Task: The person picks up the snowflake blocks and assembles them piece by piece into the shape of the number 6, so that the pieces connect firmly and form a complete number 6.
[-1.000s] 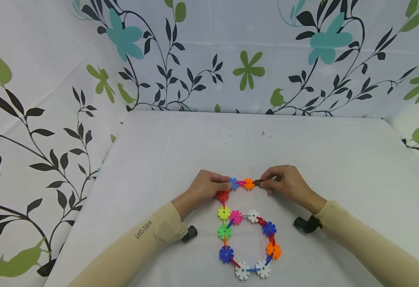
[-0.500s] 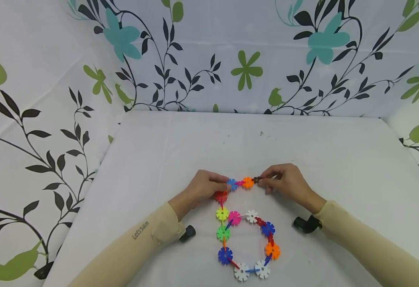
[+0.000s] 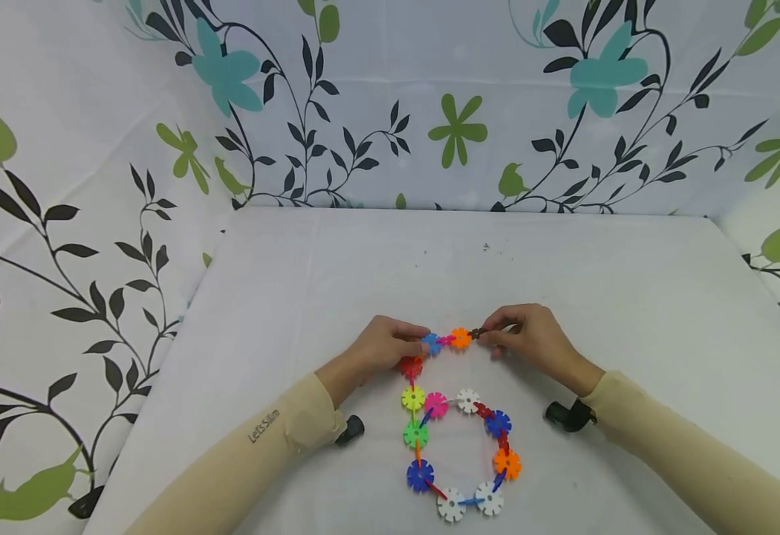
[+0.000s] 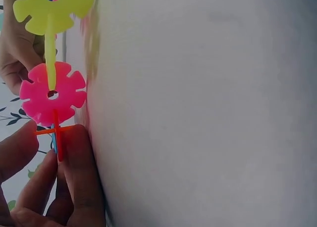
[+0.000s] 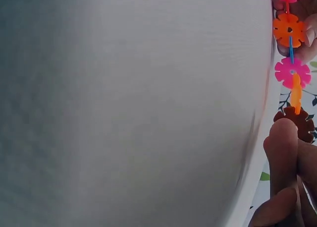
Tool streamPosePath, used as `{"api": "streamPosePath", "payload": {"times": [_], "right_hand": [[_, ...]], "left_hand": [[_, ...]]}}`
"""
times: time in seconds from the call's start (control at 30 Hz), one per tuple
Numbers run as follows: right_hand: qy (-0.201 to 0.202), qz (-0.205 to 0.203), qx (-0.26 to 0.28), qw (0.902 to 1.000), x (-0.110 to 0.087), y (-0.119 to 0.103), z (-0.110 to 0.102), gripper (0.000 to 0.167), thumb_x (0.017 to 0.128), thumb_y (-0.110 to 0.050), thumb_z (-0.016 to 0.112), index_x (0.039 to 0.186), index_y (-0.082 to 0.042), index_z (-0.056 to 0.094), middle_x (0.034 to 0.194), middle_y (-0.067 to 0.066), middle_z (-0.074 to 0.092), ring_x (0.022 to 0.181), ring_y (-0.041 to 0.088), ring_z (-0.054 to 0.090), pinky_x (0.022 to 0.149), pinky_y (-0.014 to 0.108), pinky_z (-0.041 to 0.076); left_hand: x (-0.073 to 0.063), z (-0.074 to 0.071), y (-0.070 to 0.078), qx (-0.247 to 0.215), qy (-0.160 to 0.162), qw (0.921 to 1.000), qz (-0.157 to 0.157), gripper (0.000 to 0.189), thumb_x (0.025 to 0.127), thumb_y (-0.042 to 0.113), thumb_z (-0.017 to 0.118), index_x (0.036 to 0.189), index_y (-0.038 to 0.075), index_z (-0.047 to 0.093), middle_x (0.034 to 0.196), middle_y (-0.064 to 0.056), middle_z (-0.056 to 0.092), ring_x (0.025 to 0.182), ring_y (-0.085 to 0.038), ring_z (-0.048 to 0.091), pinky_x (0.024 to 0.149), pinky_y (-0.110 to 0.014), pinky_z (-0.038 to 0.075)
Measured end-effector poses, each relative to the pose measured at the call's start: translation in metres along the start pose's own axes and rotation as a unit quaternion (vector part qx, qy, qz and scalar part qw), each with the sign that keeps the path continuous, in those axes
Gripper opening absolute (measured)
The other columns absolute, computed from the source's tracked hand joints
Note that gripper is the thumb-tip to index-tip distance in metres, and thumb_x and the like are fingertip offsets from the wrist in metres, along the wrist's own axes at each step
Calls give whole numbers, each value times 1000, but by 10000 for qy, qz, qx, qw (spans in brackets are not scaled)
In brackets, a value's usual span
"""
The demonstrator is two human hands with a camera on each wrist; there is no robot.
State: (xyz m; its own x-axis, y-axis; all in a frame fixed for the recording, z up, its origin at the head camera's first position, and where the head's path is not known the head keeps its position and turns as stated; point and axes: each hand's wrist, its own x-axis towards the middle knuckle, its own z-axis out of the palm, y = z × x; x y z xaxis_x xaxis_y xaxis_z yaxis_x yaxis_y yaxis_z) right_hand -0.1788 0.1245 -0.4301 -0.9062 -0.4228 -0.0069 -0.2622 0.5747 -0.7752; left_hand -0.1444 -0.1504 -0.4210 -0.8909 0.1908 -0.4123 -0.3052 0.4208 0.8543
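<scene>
A chain of colourful slotted plastic flower discs lies on the white table, its lower part forming a loop with white discs, an orange disc and a pink disc. Up the left side run green, yellow and red discs. At the top left corner my left hand pinches the chain beside the light blue disc; an orange disc shows between its fingers. Opposite it, my right hand pinches a brown disc linked to the top row's orange disc.
Black wrist cameras hang below both sleeves. The white table reaches back to a patterned cloth with leaves and flowers, which also covers the sides.
My right hand has risen slightly with the brown disc, and the top row tilts up a little on that side. My left hand keeps its pinch almost in place.
</scene>
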Motion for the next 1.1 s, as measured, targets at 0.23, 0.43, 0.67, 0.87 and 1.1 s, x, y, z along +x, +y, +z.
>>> {"api": "streamPosePath", "payload": {"times": [0.23,0.43,0.67,0.87,1.1], "right_hand": [[12,-345,-363,9987,2,-1,3,8,88,-14,80,95,-14,76,73,-4,70,60,11,66,63,26,49],[-154,-301,-338,9989,3,-2,3,8,88,-13,80,95,-14,76,89,-2,73,61,10,67,71,26,54],[-280,-162,-352,9989,5,-2,1,10,87,-14,82,97,-14,80,95,-1,74,63,11,68,65,26,55],[-311,-108,-270,9991,5,-2,0,14,87,-14,82,101,-15,80,101,-1,75,67,11,69,66,26,57],[-383,46,-554,9977,6,-2,-1,32,85,-18,84,116,-12,77,95,-4,73,73,14,66,67,29,56]], "left_hand": [[1,1,0,4,106,9999,-29,29,94,16,74,123,12,75,107,-2,68,105,-21,57,86,-30,53],[-1,0,1,-39,169,9998,-29,29,94,15,74,122,12,75,105,-1,70,104,-20,58,86,-29,53],[-3,-2,0,120,107,9998,-80,32,94,19,74,125,14,74,114,-3,68,112,-23,56,93,-34,53],[-1,-5,-1,94,21,9999,-139,34,92,23,76,126,14,73,121,-3,67,112,-22,57,92,-34,54],[0,-7,-3,-122,26,9998,-165,34,96,31,71,124,11,74,105,-1,71,95,-20,63,82,-31,55]]}}
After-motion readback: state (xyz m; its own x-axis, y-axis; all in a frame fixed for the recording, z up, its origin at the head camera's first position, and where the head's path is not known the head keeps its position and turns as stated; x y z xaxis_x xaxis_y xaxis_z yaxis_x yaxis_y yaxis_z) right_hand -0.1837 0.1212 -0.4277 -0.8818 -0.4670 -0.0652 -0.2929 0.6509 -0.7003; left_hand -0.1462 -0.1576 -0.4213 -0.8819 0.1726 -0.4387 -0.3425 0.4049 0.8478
